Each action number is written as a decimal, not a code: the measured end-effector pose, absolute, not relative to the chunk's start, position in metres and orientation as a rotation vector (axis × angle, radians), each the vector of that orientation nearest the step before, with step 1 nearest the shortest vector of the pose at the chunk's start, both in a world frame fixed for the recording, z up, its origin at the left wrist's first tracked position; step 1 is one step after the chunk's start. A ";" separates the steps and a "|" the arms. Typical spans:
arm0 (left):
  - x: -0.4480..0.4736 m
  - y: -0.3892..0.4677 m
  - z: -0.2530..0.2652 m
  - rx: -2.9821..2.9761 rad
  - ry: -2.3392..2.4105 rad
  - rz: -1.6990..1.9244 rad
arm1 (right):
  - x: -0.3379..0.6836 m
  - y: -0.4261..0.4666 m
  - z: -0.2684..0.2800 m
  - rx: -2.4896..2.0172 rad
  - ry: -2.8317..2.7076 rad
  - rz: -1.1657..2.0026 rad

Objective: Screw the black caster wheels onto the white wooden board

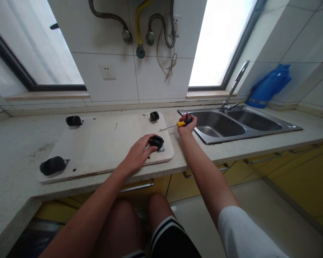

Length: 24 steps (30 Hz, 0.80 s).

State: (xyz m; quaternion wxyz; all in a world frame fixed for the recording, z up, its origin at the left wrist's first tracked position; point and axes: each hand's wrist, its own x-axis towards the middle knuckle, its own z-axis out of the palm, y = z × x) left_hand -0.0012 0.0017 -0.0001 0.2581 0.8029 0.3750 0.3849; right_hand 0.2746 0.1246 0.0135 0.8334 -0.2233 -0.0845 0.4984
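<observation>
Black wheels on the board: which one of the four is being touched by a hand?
The wheel at the near right corner of the board: the left hand grips it. No hand touches the other three.

A hand could cross the white board (102, 143) between its black corner casters (52, 166), while the left hand (137, 152) and a screwdriver (181, 124) crowd the right end.

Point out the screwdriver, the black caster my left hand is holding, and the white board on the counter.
Screwdriver (181, 124): head view, on the yellow part of its handle.
Black caster (157, 141): head view, on its wheel.
White board (107, 139): head view, on its bare upper face.
</observation>
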 end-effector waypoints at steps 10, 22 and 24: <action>-0.002 -0.006 0.011 2.154 1.118 0.958 | 0.282 0.112 0.020 -0.385 0.006 1.085; -0.003 -0.005 0.012 2.126 1.130 0.973 | 0.279 0.119 0.010 -0.391 0.043 1.112; -0.003 -0.005 0.013 2.129 1.119 0.977 | 0.278 0.116 0.012 -0.390 0.024 1.138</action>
